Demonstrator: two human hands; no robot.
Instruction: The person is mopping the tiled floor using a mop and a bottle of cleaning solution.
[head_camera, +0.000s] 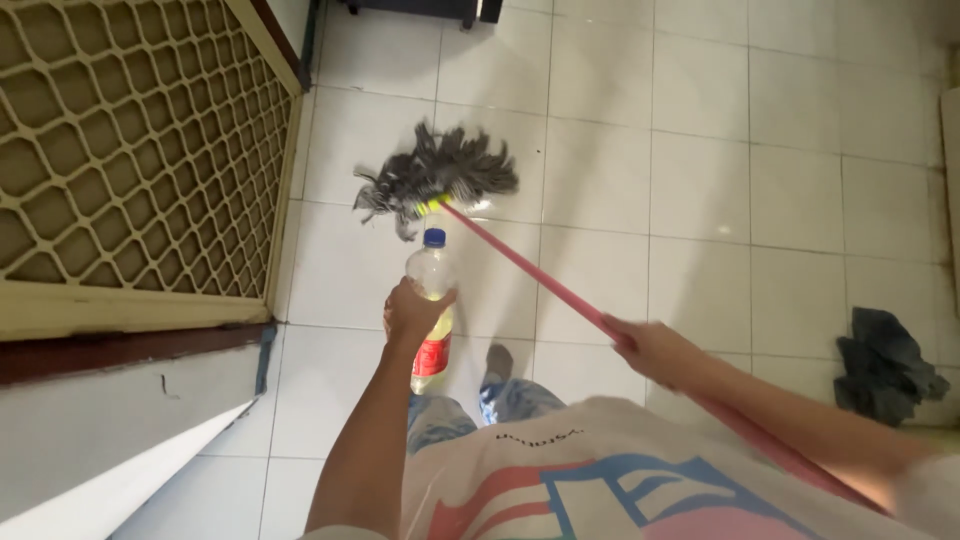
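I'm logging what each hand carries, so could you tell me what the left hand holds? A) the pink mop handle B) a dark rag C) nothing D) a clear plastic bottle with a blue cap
D: the left hand grips the clear bottle with its blue cap, while the right hand holds the pink mop handle.

The floor (700, 180) is laid with pale, glossy square tiles divided by thin grey grout lines. Directly on it, just beyond the fingers (405, 300) of the left hand wrapped round a bottle, the grey stringy mop head (437, 175) lies spread flat across a grout line. Well off to the right of the fingers (625, 335) gripping the pink handle, a crumpled dark grey cloth (885, 365) sits on the tiles near the right edge.
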